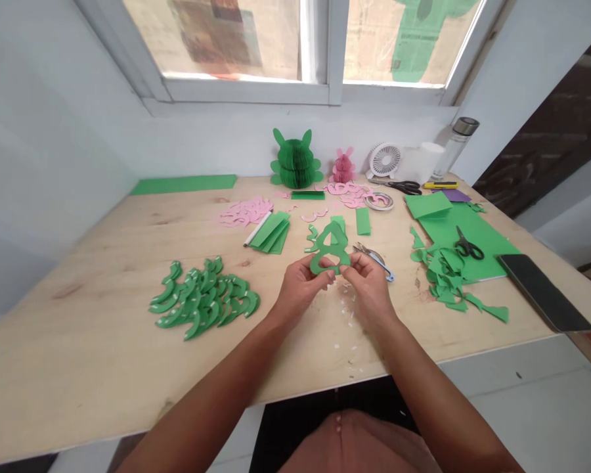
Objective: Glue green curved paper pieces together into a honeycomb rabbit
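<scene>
Between my two hands is a green paper cutout (342,257) with two openings, shaped like a figure eight. My left hand (303,284) pinches its lower left edge, thumb in front. On its lower right edge, my right hand (369,281) closes in the same way. Just behind the cutout lie a small wavy green paper piece (311,242) and a folded green strip (339,225). Blue-handled scissors (381,261) rest beyond my right hand, partly hidden by it. Tiny white paper scraps (345,309) are scattered on the table below my hands.
Curved green cutouts (204,299) are piled at left, green offcuts (446,276) at right. Black scissors (467,244) lie on green paper beside a phone (542,289). Pink cutouts (246,211), a tape roll (379,201), paper figures (296,164) and a fan (385,159) stand farther back.
</scene>
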Demonstrator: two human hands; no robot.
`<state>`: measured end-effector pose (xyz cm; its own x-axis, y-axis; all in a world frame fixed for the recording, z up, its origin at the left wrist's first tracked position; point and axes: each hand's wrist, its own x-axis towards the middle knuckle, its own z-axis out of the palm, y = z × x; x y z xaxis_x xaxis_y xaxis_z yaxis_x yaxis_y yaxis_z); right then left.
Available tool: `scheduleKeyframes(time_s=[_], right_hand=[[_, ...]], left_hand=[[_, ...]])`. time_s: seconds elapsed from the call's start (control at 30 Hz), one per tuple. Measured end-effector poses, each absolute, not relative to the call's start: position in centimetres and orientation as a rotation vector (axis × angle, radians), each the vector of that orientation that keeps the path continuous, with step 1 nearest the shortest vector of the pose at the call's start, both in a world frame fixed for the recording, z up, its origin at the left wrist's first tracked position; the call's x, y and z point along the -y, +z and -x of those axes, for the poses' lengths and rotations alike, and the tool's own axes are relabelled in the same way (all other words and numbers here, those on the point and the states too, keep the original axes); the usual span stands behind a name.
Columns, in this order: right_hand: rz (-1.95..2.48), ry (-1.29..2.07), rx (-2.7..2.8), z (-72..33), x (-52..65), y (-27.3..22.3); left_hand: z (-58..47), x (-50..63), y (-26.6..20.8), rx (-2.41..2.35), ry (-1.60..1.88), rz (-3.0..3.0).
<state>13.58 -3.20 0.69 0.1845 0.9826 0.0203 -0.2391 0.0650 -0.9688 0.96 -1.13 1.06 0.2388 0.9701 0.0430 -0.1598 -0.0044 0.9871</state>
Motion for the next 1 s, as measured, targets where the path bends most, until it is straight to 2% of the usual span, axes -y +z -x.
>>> scheduleKeyframes(time_s=[0.6,0.8,1.0], right_hand=[[1.159,1.083,0.806,-13.7,2.9,0.8],[1.165,1.096,0.771,-13.7,3.1,1.0],[1.160,1.149,0.884,-13.4,3.2,1.5]], left_hand=[[-0.4,0.9,1.3,-0.847,1.080,-1.113],[0.1,0.4,1.7,-0.647,1.087,-0.830],[0.0,0.2,0.9,-0.686,1.073,-0.768]])
